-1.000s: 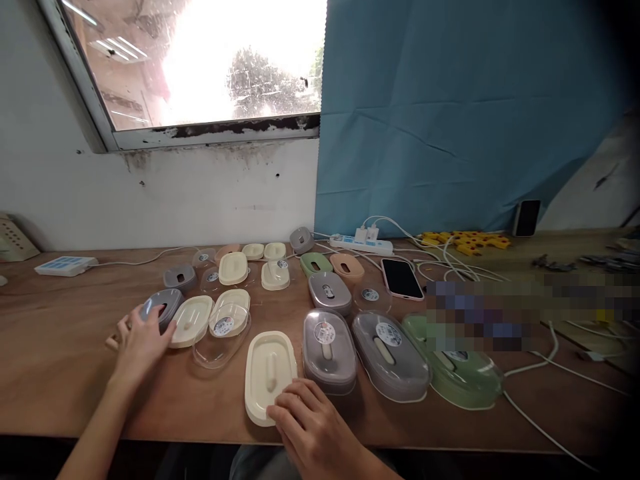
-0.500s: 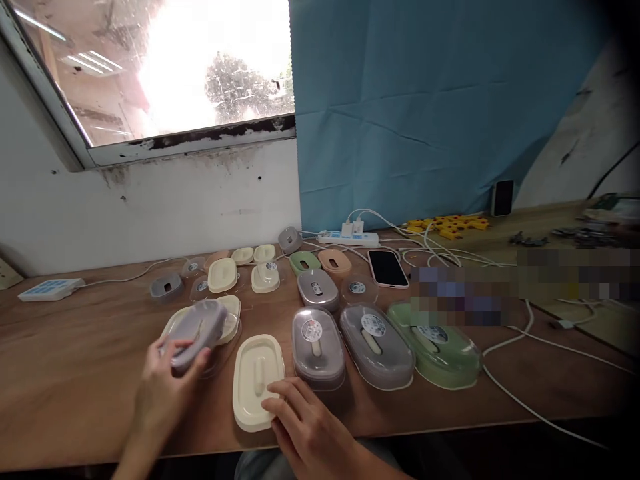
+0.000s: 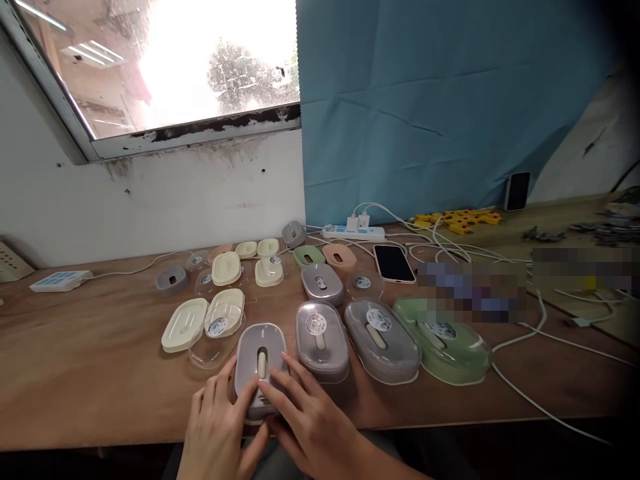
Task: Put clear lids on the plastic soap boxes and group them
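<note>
Near the table's front edge lies a grey plastic cover (image 3: 249, 343) with an oval slot, set over a cream base. The base's raised bar (image 3: 262, 364) shows through the slot. My left hand (image 3: 217, 413) grips the cover's left side, thumb at the near edge. Along its right side, my right hand (image 3: 315, 417) holds it with fingers on the top and rim. Just to the right stands a grey container (image 3: 323, 357) under a clear lid with a round label. Behind the hands rest a cream base (image 3: 185, 325) and a clear lid (image 3: 205, 350).
A larger grey container (image 3: 385, 353) and a green one (image 3: 460, 353) stand to the right. Farther back are more covers, cream bases, a phone (image 3: 394, 263), and a power strip (image 3: 355, 233). White cables cross the right side; a white box (image 3: 61, 281) sits far left.
My left hand has brought the grey cover rightward and down over the cream base. My right hand has moved from the base onto the cover's right side.
</note>
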Demonstrator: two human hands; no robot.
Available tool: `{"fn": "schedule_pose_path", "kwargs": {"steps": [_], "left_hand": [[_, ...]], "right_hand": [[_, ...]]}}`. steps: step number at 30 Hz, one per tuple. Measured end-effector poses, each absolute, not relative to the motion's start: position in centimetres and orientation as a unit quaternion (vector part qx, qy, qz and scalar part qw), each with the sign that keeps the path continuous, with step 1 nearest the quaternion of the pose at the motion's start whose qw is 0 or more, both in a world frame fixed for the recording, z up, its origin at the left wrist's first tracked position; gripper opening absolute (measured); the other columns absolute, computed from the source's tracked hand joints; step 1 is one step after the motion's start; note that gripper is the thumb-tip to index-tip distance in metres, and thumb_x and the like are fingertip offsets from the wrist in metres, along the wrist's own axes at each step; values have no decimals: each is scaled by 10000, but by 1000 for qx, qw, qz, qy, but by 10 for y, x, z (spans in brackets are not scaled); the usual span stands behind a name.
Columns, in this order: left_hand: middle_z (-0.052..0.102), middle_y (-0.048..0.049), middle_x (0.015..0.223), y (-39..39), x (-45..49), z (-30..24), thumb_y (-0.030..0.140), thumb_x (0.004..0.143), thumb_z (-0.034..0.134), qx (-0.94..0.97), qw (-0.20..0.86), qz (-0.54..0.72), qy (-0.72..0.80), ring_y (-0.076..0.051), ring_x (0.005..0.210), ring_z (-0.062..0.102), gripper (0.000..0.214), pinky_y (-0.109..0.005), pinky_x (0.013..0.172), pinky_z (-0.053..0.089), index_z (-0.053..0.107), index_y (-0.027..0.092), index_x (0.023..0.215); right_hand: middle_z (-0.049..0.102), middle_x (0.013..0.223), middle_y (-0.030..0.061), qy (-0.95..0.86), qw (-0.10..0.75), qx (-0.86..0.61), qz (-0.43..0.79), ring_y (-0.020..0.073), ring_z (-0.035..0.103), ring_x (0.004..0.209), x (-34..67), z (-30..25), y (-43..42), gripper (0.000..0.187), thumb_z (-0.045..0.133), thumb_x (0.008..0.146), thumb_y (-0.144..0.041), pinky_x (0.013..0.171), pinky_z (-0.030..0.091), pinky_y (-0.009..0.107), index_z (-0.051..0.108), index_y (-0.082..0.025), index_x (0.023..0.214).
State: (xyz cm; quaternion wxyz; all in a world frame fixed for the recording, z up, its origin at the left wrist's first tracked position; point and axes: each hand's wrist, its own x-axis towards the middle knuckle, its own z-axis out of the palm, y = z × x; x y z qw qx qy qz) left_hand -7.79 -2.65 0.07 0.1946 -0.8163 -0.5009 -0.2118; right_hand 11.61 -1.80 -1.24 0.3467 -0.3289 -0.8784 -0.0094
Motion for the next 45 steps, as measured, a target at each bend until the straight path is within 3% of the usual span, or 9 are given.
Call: {"fn": "schedule_pose_path", "kwargs": {"steps": [7, 10, 15, 21, 24, 31, 35, 38, 45], "left_hand": [[524, -144, 1283, -27, -87, -2, 376, 722, 594, -812, 163, -237, -508, -288, 1029, 601, 458, -434, 757, 544, 536, 275, 1165], [484, -149, 1312, -26, -88, -2, 379, 764, 569, -803, 38, -258, -535, -268, 1114, 561, 416, -377, 794, 551, 517, 242, 1153], [590, -94, 1100, -22, -85, 2, 444, 783, 558, -744, -136, -282, -590, -248, 1042, 578, 342, -396, 841, 527, 540, 238, 1056], [378, -73, 1371, -21, -86, -8, 462, 758, 601, -712, -176, -321, -599, -253, 1238, 437, 473, -412, 976, 453, 498, 273, 1179], [372, -66, 1375, -20, -86, -13, 462, 772, 589, -714, -200, -329, -585, -246, 1238, 444, 462, -398, 979, 455, 500, 283, 1188], [400, -94, 1366, -17, -90, -11, 442, 782, 586, -752, -147, -313, -561, -265, 1259, 411, 416, -471, 1002, 414, 507, 269, 1152], [174, -123, 1499, -14, -85, -8, 379, 821, 533, -784, -125, -282, -538, -267, 1356, 251, 302, -473, 1052, 348, 476, 217, 1069], [144, -143, 1503, -12, -83, -6, 355, 819, 527, -802, -133, -247, -527, -262, 1346, 273, 240, -433, 1032, 374, 469, 203, 996], [414, -110, 1358, 20, -117, 5, 438, 833, 501, -759, -8, -338, -557, -255, 1325, 301, 485, -484, 1067, 303, 376, 233, 1254]], "right_hand": [[483, 1336, 153, -903, 317, -280, -73, 280, 243, 1357, 114, -15, -17, 411, 464, 885, -154, 1038, 411, 411, 480, -166, 1295], [465, 1348, 174, -904, 315, -280, -74, 309, 222, 1355, 115, -20, -15, 447, 456, 871, -90, 1029, 418, 424, 460, -157, 1312], [520, 1293, 186, -897, 335, -275, -88, 324, 279, 1327, 115, -19, -14, 382, 426, 882, -54, 992, 458, 416, 511, -107, 1251], [530, 1272, 199, -891, 349, -279, -81, 301, 310, 1321, 116, -17, -13, 324, 402, 907, -74, 976, 476, 388, 536, -91, 1201], [504, 1294, 209, -889, 347, -290, -69, 305, 260, 1343, 117, -20, -13, 353, 376, 894, -31, 980, 471, 407, 521, -81, 1211], [572, 1225, 164, -897, 335, -286, -48, 291, 248, 1354, 116, -19, -13, 339, 405, 883, -36, 1028, 425, 409, 533, -62, 1195], [373, 1414, 201, -898, 272, -347, -4, 298, 255, 1353, 113, -8, -16, 443, 461, 860, -106, 1039, 398, 424, 447, -90, 1302], [261, 1472, 201, -900, 236, -367, 18, 302, 198, 1371, 112, -5, -17, 554, 497, 841, -148, 1063, 352, 450, 353, -100, 1374], [226, 1496, 150, -895, 237, -376, 23, 256, 182, 1382, 113, -12, -16, 568, 436, 859, -132, 1048, 377, 412, 288, -134, 1407]]}}
